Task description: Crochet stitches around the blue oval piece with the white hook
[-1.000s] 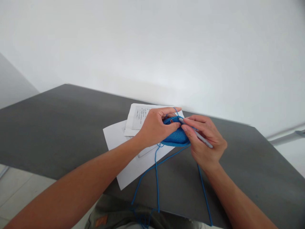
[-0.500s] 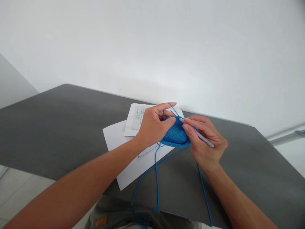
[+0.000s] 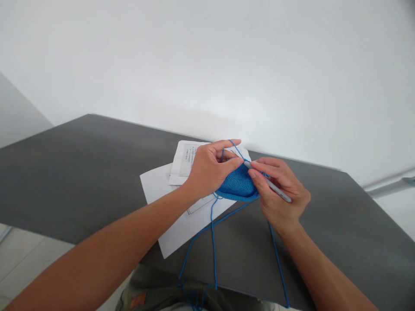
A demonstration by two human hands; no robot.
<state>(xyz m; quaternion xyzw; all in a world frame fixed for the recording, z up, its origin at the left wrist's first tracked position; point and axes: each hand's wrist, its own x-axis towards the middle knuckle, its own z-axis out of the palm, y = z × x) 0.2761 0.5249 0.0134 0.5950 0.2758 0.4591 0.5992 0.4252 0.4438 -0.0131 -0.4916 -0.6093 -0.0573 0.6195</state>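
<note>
My left hand (image 3: 209,169) pinches the rim of a round blue crocheted piece (image 3: 238,185) between thumb and fingers, with blue yarn (image 3: 213,235) looped over its raised index finger. My right hand (image 3: 280,194) grips a grey crochet hook (image 3: 270,185), whose tip meets the top edge of the piece beside my left thumb. Both hands hover just above the dark table (image 3: 81,172). Strands of yarn trail from the work down over the table's near edge toward my lap.
Two white paper sheets (image 3: 162,190) lie under my left hand, the upper one printed with text. A white wall stands behind the table. The table's far right corner sits near a pale rail (image 3: 389,186).
My left index finger lifted, raising the yarn. The crocheted piece tilted so its flat round face shows more. The small orange marker seen a second ago is out of sight.
</note>
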